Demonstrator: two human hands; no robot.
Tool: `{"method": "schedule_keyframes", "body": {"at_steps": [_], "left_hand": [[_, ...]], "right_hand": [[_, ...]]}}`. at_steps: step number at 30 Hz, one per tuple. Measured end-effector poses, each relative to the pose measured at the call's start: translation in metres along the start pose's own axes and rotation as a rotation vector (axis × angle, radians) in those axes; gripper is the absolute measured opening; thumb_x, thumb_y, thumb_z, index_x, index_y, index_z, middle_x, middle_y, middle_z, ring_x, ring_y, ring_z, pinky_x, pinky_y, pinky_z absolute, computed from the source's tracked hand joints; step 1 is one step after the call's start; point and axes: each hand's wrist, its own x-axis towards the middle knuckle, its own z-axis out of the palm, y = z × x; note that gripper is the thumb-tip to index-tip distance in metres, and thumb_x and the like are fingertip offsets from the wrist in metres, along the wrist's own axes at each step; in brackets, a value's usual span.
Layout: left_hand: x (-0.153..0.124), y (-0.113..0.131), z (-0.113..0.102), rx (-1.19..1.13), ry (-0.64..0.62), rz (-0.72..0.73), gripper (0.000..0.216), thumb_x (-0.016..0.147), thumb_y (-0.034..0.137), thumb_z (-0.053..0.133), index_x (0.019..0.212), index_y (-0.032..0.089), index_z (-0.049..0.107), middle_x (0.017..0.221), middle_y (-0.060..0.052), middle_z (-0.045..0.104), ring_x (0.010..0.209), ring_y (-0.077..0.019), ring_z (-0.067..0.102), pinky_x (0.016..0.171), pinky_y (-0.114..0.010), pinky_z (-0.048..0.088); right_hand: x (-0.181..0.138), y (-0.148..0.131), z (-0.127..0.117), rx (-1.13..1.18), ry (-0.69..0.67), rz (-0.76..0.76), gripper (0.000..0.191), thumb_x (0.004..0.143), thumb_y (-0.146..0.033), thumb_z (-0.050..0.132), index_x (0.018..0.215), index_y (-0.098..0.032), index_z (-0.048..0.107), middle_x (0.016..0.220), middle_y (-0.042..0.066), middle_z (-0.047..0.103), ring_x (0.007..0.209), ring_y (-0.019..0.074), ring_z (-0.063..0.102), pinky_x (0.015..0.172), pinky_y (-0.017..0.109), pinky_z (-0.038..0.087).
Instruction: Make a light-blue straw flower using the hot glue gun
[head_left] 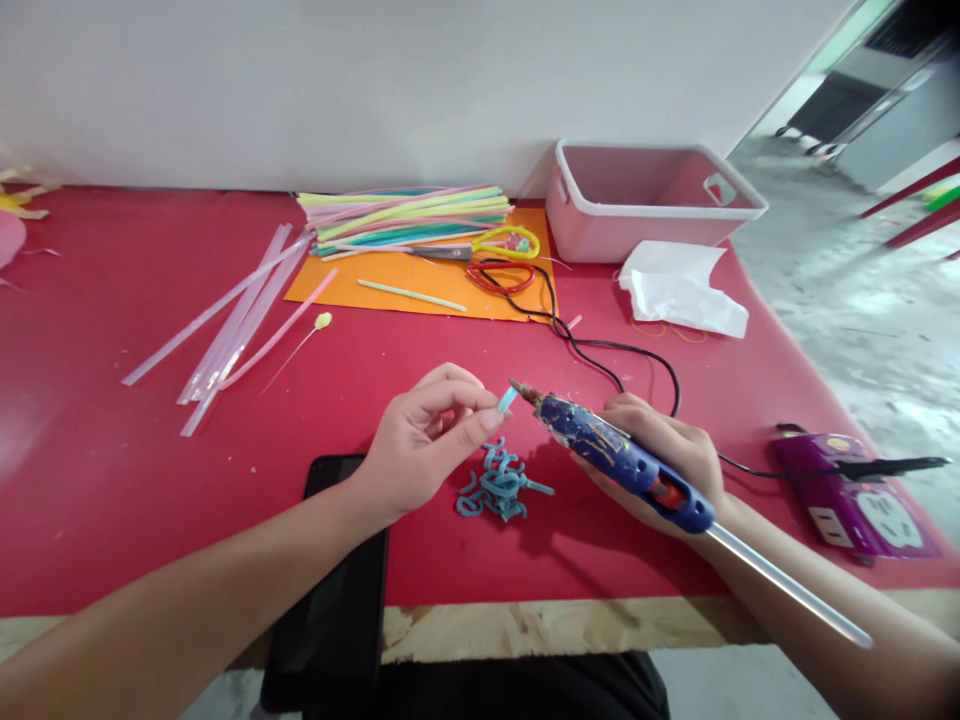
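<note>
L hand (420, 440) pinched closed on blue strip (508, 399), end poking out prob for nozzle (527, 392) access; R hand (679, 450) wrapped round glue gun (592, 435), aimed left. Blue curls (504, 482) nr side, btwn hands.

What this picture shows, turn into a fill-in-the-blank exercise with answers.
1. The right hand holds a glue gun coloured mainly ____.
2. Its nozzle is near a piece pinched in the ____.
3. The bundled sticks lie over a sheet coloured ____.
4. The tabletop is ____.
Missing words: blue; left hand; orange; red.
</note>
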Motion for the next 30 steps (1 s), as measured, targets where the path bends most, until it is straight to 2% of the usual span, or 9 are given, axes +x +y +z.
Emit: {"method": "schedule_keyframes", "body": {"at_steps": [14, 23, 30], "left_hand": [[-0.0002, -0.0004, -0.0006, 0.000, -0.017, 0.010, 0.008, 0.087, 0.019, 0.071, 0.080, 0.020, 0.073, 0.079, 0.001, 0.055, 0.070, -0.0088, 0.056, 0.060, -0.019, 0.047], [-0.0001, 0.0013, -0.0002, -0.005, -0.012, -0.002, 0.007, 0.087, 0.020, 0.072, 0.080, 0.019, 0.074, 0.080, 0.000, 0.055, 0.070, -0.0088, 0.056, 0.059, -0.019, 0.047], [-0.0008, -0.0002, -0.0006, 0.007, -0.007, -0.013, 0.008, 0.086, 0.024, 0.073, 0.080, 0.019, 0.073, 0.081, -0.001, 0.056, 0.069, -0.0101, 0.055, 0.056, -0.020, 0.046]], "right_hand": [[0.0002, -0.0031, -0.0007, 0.006, 0.025, 0.014, 0.015, 0.088, -0.019, 0.065, 0.103, -0.023, 0.061, 0.074, 0.001, 0.060, 0.064, 0.0174, 0.059, 0.058, 0.030, 0.048], [-0.0011, 0.0006, -0.0005, 0.011, -0.009, -0.026, 0.018, 0.087, -0.016, 0.063, 0.104, -0.021, 0.060, 0.077, 0.002, 0.060, 0.064, 0.0157, 0.057, 0.057, 0.028, 0.047], [0.0008, 0.0008, -0.0016, 0.031, -0.022, -0.030, 0.017, 0.087, -0.019, 0.063, 0.104, -0.022, 0.061, 0.076, 0.003, 0.060, 0.066, 0.0179, 0.059, 0.057, 0.030, 0.049]]}}
